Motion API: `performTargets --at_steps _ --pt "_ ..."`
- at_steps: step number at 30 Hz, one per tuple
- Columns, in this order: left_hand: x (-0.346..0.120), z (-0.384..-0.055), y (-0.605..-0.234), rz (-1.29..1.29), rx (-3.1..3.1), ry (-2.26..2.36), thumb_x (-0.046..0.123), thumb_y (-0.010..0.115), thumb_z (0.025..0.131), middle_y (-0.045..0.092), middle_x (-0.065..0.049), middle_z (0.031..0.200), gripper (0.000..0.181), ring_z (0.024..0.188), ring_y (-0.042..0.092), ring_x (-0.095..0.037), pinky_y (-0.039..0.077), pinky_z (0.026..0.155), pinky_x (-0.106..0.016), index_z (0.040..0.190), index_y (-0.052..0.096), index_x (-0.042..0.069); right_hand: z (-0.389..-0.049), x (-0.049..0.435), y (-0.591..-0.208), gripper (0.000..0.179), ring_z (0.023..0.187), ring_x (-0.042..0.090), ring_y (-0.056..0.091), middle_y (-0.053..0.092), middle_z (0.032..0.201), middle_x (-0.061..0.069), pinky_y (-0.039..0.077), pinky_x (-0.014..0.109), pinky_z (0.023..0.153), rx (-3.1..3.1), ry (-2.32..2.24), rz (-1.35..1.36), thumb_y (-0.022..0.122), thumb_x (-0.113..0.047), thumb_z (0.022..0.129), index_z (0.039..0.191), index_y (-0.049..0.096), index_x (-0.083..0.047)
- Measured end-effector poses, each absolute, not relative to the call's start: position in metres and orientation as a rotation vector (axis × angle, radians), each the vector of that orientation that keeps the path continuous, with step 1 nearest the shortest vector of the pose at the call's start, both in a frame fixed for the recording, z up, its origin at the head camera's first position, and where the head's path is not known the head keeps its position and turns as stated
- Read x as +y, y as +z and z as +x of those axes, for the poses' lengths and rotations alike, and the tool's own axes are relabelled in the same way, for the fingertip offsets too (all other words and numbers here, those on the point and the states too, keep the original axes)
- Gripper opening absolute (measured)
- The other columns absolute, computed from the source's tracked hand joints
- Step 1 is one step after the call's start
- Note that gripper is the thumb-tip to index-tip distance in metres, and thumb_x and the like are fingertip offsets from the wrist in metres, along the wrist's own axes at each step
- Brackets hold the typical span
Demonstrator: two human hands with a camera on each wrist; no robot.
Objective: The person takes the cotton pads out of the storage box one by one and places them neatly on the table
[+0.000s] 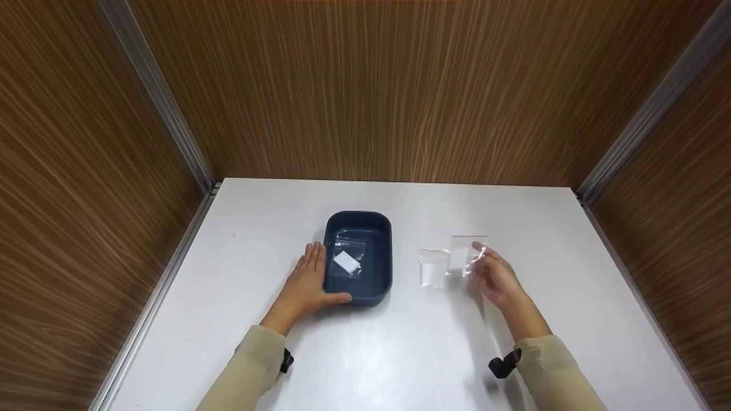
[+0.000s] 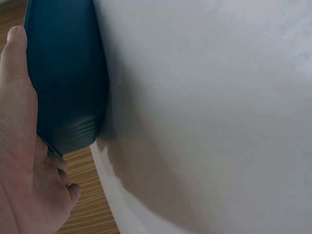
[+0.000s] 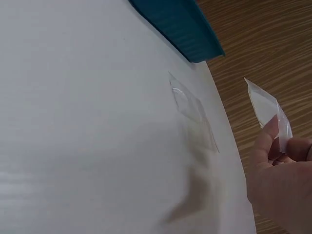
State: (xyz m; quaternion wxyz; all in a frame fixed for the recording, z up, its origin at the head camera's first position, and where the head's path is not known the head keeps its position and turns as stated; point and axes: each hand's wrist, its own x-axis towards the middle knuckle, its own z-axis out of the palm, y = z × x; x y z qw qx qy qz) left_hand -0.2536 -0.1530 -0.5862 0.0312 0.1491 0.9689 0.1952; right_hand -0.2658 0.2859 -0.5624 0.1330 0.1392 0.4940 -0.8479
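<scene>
A dark blue plastic bin (image 1: 377, 292) stands on the white table, with a small clear zip bag (image 1: 355, 246) holding a white piece inside it. My left hand (image 1: 305, 285) rests against the bin's left side, fingers straight along the wall and thumb reaching across the near corner. To the right, my right hand (image 1: 495, 278) pinches a clear zip bag (image 3: 265, 105) between thumb and fingers, held above the table. Another clear zip bag (image 1: 435, 267) with a pinkish top edge lies flat on the table, between the bin and my right hand.
Wood-grain panels (image 1: 365, 91) enclose the white table (image 1: 377, 359) at the back and both sides. Grey metal rails (image 1: 165, 97) run along the corners. Each wrist carries a small black device (image 1: 502, 365).
</scene>
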Motion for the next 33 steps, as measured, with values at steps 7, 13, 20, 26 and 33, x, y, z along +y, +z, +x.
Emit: performTargets --at_steps 7,13,20,26,33 --pt "-0.151 -0.253 -0.585 0.460 2.993 0.602 0.083 0.068 0.066 0.000 -0.018 0.167 0.140 0.155 0.000 -0.032 0.008 0.124 -0.045 0.159 0.004 0.000 -0.262 0.301 -0.571 0.061 0.063 0.012 0.060 0.058 0.070 0.000 0.047 0.020 0.051 1.476 -2.437 0.467 0.041 0.006 0.098 0.156 0.028 -0.010" --pt "-0.153 -0.251 -0.585 0.458 2.991 0.617 0.082 0.069 0.066 -0.002 -0.017 0.167 0.140 0.155 -0.001 -0.032 0.008 0.125 -0.045 0.159 0.004 0.000 -0.260 0.307 -0.574 0.063 0.062 0.012 0.058 0.057 0.071 -0.001 0.051 0.022 0.057 1.486 -2.444 0.491 0.039 0.009 0.097 0.156 0.027 -0.008" --pt "-0.154 -0.252 -0.584 0.449 2.990 0.588 0.090 0.062 0.063 -0.003 -0.016 0.167 0.144 0.155 -0.004 -0.030 0.007 0.125 -0.044 0.159 0.003 0.000 -0.260 0.313 -0.574 0.064 0.061 0.008 0.054 0.055 0.071 -0.003 0.050 0.020 0.058 1.547 -2.396 0.508 0.041 0.009 0.096 0.156 0.026 -0.005" --pt "-0.154 -0.251 -0.582 0.470 2.990 0.581 0.090 0.061 0.064 -0.002 -0.018 0.167 0.143 0.155 -0.003 -0.031 0.009 0.125 -0.045 0.159 0.004 -0.001 -0.255 0.320 -0.574 0.064 0.075 0.004 0.051 0.049 0.103 -0.005 0.048 0.016 0.066 1.708 -2.280 0.513 0.043 0.005 0.095 0.156 0.026 -0.004" --pt "-0.154 -0.251 -0.581 0.469 2.998 0.608 0.084 0.067 0.066 -0.001 -0.019 0.166 0.140 0.155 -0.001 -0.033 0.010 0.125 -0.046 0.158 0.006 -0.003 -0.257 0.323 -0.579 0.063 0.076 0.006 0.049 0.042 0.104 -0.002 0.049 0.021 0.070 1.762 -2.250 0.516 0.041 0.003 0.097 0.157 0.023 -0.002"
